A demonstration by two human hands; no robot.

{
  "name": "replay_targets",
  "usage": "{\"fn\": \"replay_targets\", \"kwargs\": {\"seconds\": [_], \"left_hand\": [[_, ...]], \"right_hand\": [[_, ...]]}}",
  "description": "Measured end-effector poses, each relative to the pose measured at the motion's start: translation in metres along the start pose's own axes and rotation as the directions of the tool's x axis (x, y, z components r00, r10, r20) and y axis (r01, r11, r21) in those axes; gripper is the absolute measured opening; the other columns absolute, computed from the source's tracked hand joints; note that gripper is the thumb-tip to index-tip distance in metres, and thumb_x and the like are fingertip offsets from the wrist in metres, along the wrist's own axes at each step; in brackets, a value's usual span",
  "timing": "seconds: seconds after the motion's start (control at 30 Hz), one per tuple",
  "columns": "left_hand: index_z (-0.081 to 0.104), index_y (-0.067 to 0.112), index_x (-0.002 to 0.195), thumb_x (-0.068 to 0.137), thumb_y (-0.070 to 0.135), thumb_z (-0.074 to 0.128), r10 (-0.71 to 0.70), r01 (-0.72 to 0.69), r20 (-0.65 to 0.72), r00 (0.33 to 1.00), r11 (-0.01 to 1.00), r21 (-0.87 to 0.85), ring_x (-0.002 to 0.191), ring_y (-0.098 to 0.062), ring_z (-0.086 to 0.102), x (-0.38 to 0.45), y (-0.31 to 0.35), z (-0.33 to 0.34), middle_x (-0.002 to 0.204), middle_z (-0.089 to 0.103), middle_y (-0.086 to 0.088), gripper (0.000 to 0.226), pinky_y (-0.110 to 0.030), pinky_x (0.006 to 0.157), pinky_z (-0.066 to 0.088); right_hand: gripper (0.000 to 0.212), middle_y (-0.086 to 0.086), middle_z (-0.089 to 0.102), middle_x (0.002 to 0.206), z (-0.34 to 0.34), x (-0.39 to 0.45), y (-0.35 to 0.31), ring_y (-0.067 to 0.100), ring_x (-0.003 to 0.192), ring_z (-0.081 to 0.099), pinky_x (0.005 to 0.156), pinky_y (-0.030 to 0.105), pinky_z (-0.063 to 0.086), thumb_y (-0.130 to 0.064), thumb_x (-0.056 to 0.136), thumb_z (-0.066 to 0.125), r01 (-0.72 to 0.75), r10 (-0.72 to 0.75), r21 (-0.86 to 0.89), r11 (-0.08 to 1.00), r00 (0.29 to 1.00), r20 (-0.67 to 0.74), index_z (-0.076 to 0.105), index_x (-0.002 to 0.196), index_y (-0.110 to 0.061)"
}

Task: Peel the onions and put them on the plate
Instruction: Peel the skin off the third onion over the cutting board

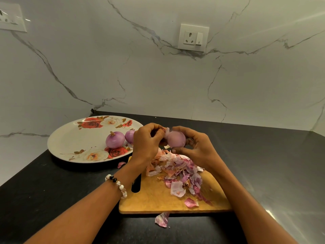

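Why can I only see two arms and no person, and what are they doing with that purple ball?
The camera sits on the person's head and looks forward and down, so you see only their own arms reaching out, as if you were looking through their eyes. There is just this one picture.

The purple ball is an onion. The right hand holds it, and the left hand pinches a bit of its skin at the top to pull it off. The left wrist wears a bead bracelet.

Below the hands is a wooden cutting board with a pile of onion peels on it. One loose peel lies on the black counter in front of the board.

To the left is a flowered plate with two peeled onions on it. Behind is a marble wall with a power socket.
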State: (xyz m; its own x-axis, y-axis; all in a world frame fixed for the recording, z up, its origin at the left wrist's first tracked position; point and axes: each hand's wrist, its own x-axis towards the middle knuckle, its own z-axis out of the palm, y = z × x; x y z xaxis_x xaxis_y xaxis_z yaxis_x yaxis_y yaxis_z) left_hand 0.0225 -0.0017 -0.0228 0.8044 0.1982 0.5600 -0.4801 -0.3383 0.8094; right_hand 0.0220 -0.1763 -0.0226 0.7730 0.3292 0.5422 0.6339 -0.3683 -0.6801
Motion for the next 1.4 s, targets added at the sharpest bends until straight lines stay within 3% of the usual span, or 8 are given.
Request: {"fn": "replay_targets", "kwargs": {"seconds": [0.13,0.23,0.47,0.57,0.7,0.9,1.07,1.4], "left_hand": [[0.066,0.01,0.097,0.09,0.022,0.062,-0.198,0.194,-0.011,0.98,0.972,-0.135,0.078,-0.017,0.069,0.003,-0.002,-0.001,0.088,0.069,-0.005,0.014,-0.031,0.071,0.059],[0.065,0.012,0.093,0.089,0.022,0.063,-0.308,0.296,-0.017,0.951,0.928,-0.226,0.071,-0.014,0.071,0.01,-0.001,-0.01,0.088,0.07,-0.006,0.011,-0.021,0.061,0.056],[0.068,0.014,0.097,0.087,0.009,0.065,0.031,-0.008,0.277,0.96,0.996,-0.084,0.072,-0.014,0.069,0.002,0.012,-0.013,0.083,0.07,0.0,0.012,-0.024,0.061,0.058],[0.073,0.015,0.093,0.089,0.009,0.058,0.155,-0.193,0.357,0.921,0.978,0.074,0.077,-0.009,0.067,-0.001,0.01,-0.012,0.084,0.07,0.006,0.016,-0.014,0.067,0.054],[0.073,0.012,0.096,0.09,0.02,0.06,0.237,-0.26,0.301,0.924,0.965,0.038,0.074,-0.005,0.069,-0.002,0.009,-0.014,0.084,0.072,0.005,0.016,-0.019,0.064,0.057],[0.069,0.017,0.108,0.08,0.028,0.071,0.195,-0.203,0.21,0.958,0.979,0.02,0.077,-0.007,0.068,0.002,0.01,-0.014,0.093,0.07,0.008,0.031,-0.017,0.067,0.056],[0.064,0.013,0.12,0.082,0.023,0.07,0.069,-0.066,0.363,0.929,0.998,-0.021,0.09,-0.011,0.069,0.002,0.011,-0.014,0.107,0.07,-0.002,0.04,-0.023,0.073,0.058],[0.069,0.01,0.111,0.086,0.02,0.067,0.144,-0.249,0.439,0.887,0.949,0.192,0.079,-0.012,0.066,0.001,0.009,-0.019,0.093,0.072,-0.004,0.027,-0.012,0.068,0.053]], "right_hand": [[0.06,-0.005,0.063,0.122,-0.002,-0.002,-0.006,0.013,0.114,0.064,0.09,0.025,0.056,-0.003,0.074,0.082,-0.027,0.026,0.148,0.989,1.0,0.005,0.058,0.125,-0.024],[0.06,0.001,0.065,0.123,-0.008,-0.003,-0.012,0.015,0.114,0.065,0.086,0.023,0.056,0.001,0.071,0.08,-0.043,0.051,0.326,0.945,0.999,-0.017,0.059,0.124,-0.018],[0.054,-0.003,0.066,0.121,-0.018,-0.002,-0.011,0.018,0.116,0.063,0.088,0.024,0.054,-0.003,0.074,0.073,-0.057,0.112,0.488,0.871,0.99,-0.084,0.06,0.124,-0.017],[0.054,-0.003,0.064,0.122,-0.02,-0.002,-0.007,0.018,0.116,0.063,0.09,0.026,0.054,0.01,0.08,0.069,-0.063,0.129,0.463,0.884,0.985,-0.112,0.059,0.125,-0.017],[0.055,-0.003,0.064,0.122,-0.019,-0.002,-0.006,0.018,0.116,0.062,0.092,0.029,0.055,0.014,0.08,0.068,-0.07,0.131,0.427,0.901,0.985,-0.114,0.061,0.123,-0.02],[0.058,-0.002,0.065,0.12,-0.016,-0.003,-0.008,0.015,0.114,0.063,0.088,0.026,0.055,0.015,0.078,0.071,-0.084,0.096,0.32,0.944,0.995,-0.022,0.062,0.12,-0.023],[0.057,0.001,0.066,0.123,-0.014,-0.003,-0.006,0.018,0.115,0.064,0.09,0.033,0.058,0.012,0.08,0.071,-0.086,0.071,0.197,0.977,0.994,0.083,0.063,0.122,-0.026],[0.055,0.001,0.067,0.121,-0.016,-0.003,-0.006,0.017,0.113,0.064,0.093,0.034,0.057,-0.005,0.074,0.075,-0.074,0.064,0.049,0.996,0.981,0.184,0.063,0.126,-0.021]]}}
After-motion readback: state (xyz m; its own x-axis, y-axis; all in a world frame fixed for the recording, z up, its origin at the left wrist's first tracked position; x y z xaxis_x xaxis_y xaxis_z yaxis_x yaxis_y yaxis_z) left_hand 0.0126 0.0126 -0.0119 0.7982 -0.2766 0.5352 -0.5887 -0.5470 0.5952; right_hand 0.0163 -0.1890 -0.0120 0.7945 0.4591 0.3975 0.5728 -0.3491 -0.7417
